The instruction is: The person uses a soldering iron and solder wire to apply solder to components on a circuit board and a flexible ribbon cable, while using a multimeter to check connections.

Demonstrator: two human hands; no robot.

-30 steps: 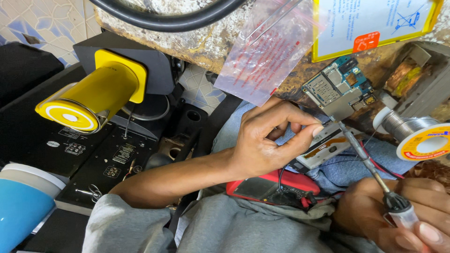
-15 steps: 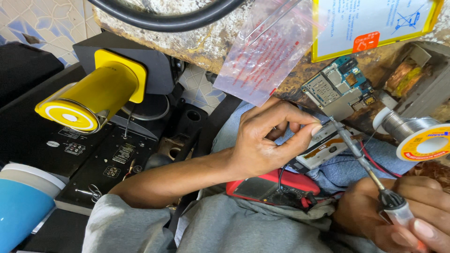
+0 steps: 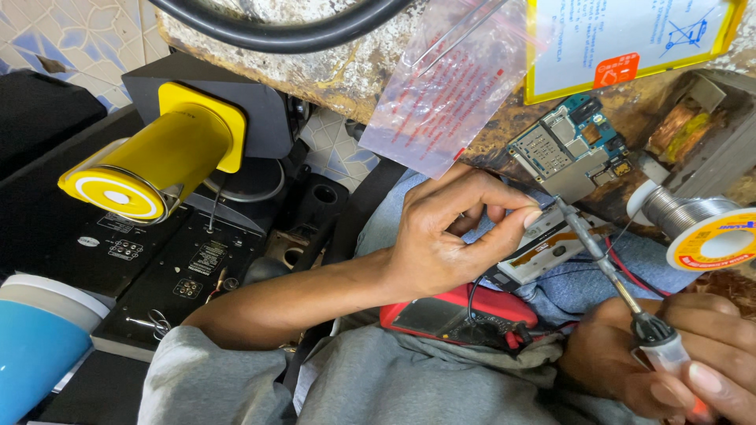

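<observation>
Looming largest, well off to the left of the circuit board point(image 3: 568, 148), a yellow cylinder point(image 3: 161, 161) juts from a black housing point(image 3: 264, 106), and below it sits a black panel point(image 3: 169, 264) with sockets and labels. Lower left of that again stands a blue tub point(image 3: 35, 354) with a white rim. Just left of the board a clear plastic bag point(image 3: 453, 83) with red print hangs over the edge of the worn counter point(image 3: 346, 71); above the board lies a yellow-edged white card point(image 3: 630, 39). Below the board, on the person's lap, rests a red multimeter point(image 3: 449, 315) (its black and red leads run up towards the board). A spool of solder wire point(image 3: 697, 228) with a yellow-rimmed end sits just right of and below the board.

The left hand point(image 3: 449, 236) is directly below the board, fingers curled in with thumb and forefinger tips pinched together close to the board's lower edge; what they pinch is too small to tell. The right hand point(image 3: 677, 362), at lower right of the board, is closed round the handle of a soldering iron point(image 3: 606, 267), whose thin shaft slants up so that its tip meets the board's lower edge just beside the left fingertips. The board itself is blue-green with metal shields, lying tilted at the counter's edge, and under it shows a pale flat part point(image 3: 547, 248) with dark slots
</observation>
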